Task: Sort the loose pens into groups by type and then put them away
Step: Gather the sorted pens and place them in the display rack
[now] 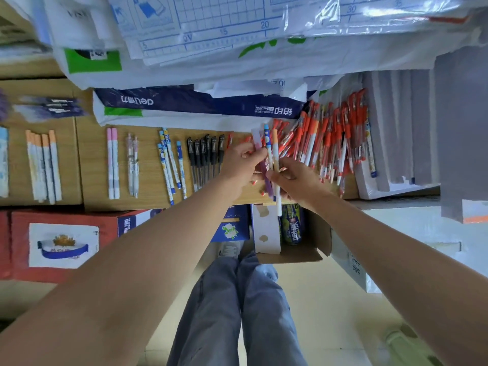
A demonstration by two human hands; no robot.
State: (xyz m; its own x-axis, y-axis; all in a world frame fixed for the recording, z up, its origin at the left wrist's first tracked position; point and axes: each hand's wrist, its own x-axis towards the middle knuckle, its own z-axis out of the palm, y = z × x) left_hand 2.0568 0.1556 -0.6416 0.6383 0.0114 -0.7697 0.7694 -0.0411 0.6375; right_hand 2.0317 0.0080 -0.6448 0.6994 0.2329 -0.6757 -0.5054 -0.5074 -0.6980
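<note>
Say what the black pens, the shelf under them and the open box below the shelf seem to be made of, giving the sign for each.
Black pens: probably plastic; glossy, see-through lower barrels under dark caps and grips.
Shelf: wood or wood-look laminate; pale grain, smooth, faint sheen.
Open box: cardboard; dull brown, with folded flaps.

Wooden bench (148, 154) backed by a blue-and-white deli paper package (200, 104), with gridded sheets in plastic wrap (224, 25) stacked above. Grey paper stacks (396, 122) at right. Below the bench: red carton (63, 244) at left, open cardboard box (295, 256) holding a printed can (291, 225).
</note>
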